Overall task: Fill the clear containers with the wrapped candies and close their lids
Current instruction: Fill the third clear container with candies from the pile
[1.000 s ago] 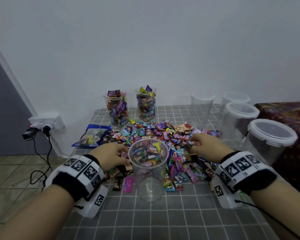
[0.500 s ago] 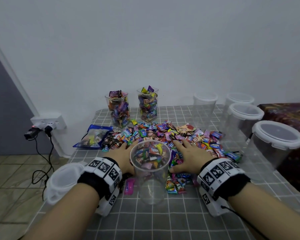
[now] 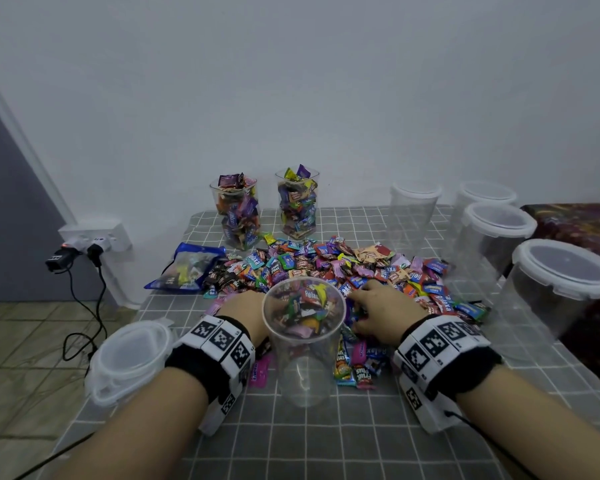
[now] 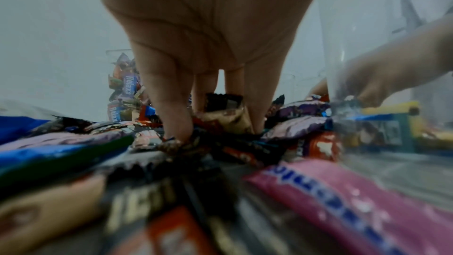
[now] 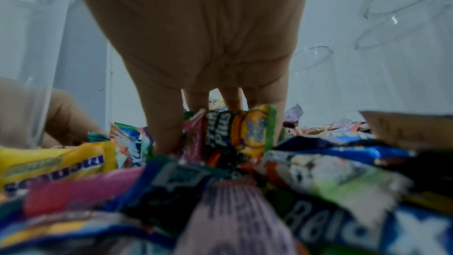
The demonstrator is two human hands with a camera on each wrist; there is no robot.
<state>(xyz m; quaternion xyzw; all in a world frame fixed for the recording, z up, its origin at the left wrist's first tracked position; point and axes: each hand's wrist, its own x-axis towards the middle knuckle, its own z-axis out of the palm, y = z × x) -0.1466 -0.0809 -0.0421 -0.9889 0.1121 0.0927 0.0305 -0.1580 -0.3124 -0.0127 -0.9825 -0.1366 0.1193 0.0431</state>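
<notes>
An open clear container (image 3: 303,344), partly filled with wrapped candies, stands at the table's front middle. Behind and beside it spreads the candy pile (image 3: 343,268). My left hand (image 3: 248,308) is just left of the container, fingers dug down into the pile (image 4: 215,111) and curled over a few wrapped candies (image 4: 224,104). On the container's other side my right hand (image 3: 373,301) does the same, with a green and orange candy (image 5: 247,125) standing against its fingers (image 5: 166,123). The container's loose lid (image 3: 129,358) lies at the table's left edge.
Two full, unlidded containers (image 3: 238,214) (image 3: 297,202) stand at the back. Several empty lidded containers (image 3: 561,285) line the right side. A blue candy bag (image 3: 184,268) lies back left. Wall socket and cables (image 3: 84,247) hang off to the left.
Both hands have drawn back from the pile toward the container's sides, and their fingers have gone from spread flat to curled into the candies. The lid has come into view.
</notes>
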